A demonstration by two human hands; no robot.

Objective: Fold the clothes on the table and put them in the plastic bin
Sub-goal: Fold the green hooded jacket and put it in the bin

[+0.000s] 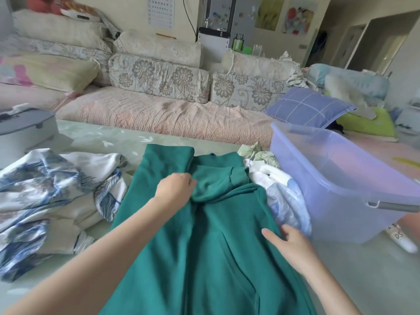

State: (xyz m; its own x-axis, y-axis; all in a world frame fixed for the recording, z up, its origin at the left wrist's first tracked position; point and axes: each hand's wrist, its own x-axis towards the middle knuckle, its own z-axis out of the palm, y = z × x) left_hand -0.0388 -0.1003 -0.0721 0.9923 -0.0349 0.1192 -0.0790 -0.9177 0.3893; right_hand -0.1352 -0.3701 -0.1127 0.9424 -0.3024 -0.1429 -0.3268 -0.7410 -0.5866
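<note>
A teal green sweatshirt [211,246] lies spread lengthwise on the table in front of me. My left hand [175,189] grips a fold of its fabric near the middle, where a sleeve with a ribbed cuff lies across the body. My right hand [288,244] pinches the garment's right edge, thumb on top and fingers tucked beneath the cloth. A translucent bluish plastic bin [341,185] stands at the right, tilted, its inside looking bare. A white and blue patterned garment [47,196] lies crumpled at the left. White and pale blue clothes [279,189] are heaped between the sweatshirt and the bin.
A grey lidded case [25,130] sits at the table's far left. Behind the table runs a sofa [163,114] with floral cushions and a blue checked pillow [309,108]. A white bottle [402,237] lies right of the bin.
</note>
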